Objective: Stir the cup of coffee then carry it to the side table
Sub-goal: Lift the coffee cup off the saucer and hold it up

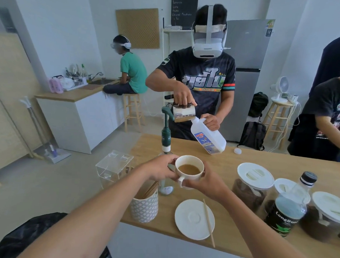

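Observation:
A white cup (188, 175) with light brown coffee in it is held up above the wooden counter (232, 162), near its left end. My left hand (160, 168) grips the cup's left side. My right hand (203, 184) wraps its right side and underside, beside the handle that points toward me. Below the cup lies the empty white saucer (194, 218), and a wooden stir stick (209, 222) rests across its right edge.
A patterned holder of sticks (144, 204), a clear acrylic box (114, 168) and a green pump bottle (166, 140) stand left of the cup. Lidded jars (253, 181) and a dark bottle (287, 210) stand at right. A person across the counter pours from a metal pitcher (183, 114) into a milk jug (209, 137).

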`<state>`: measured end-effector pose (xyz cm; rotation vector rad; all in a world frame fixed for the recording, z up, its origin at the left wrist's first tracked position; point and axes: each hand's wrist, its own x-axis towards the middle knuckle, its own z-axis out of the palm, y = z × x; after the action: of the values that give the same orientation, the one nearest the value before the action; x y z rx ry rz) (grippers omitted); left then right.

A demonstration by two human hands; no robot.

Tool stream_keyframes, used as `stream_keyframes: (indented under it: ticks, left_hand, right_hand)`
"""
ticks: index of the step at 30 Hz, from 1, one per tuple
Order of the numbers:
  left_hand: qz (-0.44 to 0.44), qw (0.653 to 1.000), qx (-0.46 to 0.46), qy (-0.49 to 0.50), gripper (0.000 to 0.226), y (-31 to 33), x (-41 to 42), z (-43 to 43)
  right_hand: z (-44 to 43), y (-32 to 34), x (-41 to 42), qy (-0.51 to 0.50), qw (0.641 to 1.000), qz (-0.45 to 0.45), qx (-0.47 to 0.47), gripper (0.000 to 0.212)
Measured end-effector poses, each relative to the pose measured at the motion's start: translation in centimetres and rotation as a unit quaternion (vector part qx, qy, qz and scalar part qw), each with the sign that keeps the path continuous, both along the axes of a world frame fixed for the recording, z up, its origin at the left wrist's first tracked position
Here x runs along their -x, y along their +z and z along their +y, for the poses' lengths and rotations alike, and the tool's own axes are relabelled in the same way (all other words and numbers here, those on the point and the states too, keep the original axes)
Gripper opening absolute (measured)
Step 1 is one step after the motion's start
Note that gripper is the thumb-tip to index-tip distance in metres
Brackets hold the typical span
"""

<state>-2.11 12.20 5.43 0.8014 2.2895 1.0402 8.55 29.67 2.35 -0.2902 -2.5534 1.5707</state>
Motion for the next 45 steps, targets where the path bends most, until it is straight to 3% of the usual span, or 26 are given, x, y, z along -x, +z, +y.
stream_keyframes:
  ticks: [7,10,13,18,28,33,45]
  left_hand:
    - [0.025,0.998,0.049,-0.017,0.071,5.4,1.8,-1.3]
    - [0.024,0.996,0.066,0.063,0.051,7.7,3.6,-2.8]
    - [0.089,0.981,0.032,0.171,0.032,9.5,5.4,-3.8]
    - [0.136,0.950,-0.113,0.257,0.033,13.2,9.1,-1.2]
    - [0.086,0.960,-0.149,0.219,0.033,10.2,7.2,3.3]
    - [0.110,0.972,-0.098,0.181,0.033,10.2,7.4,2.8]
    - [0.210,0.961,-0.088,0.157,0.024,9.9,7.6,2.8]
  right_hand:
    - [-0.8,2.7,1.9,-0.008,0.997,0.066,-0.040,0.083]
    - [-1.1,3.3,2.0,-0.003,0.996,0.076,-0.049,0.083]
    - [-1.5,3.7,1.9,0.001,0.995,0.089,-0.053,0.078]
    - [-1.1,5.4,5.7,-0.006,0.992,0.103,-0.069,0.078]
    - [-1.3,6.1,6.2,0.000,0.991,0.123,-0.055,0.081]
    - [-1.2,6.4,6.4,-0.001,0.991,0.122,-0.055,0.078]
    - [-1.9,5.9,7.3,-0.014,0.990,0.130,-0.054,0.080]
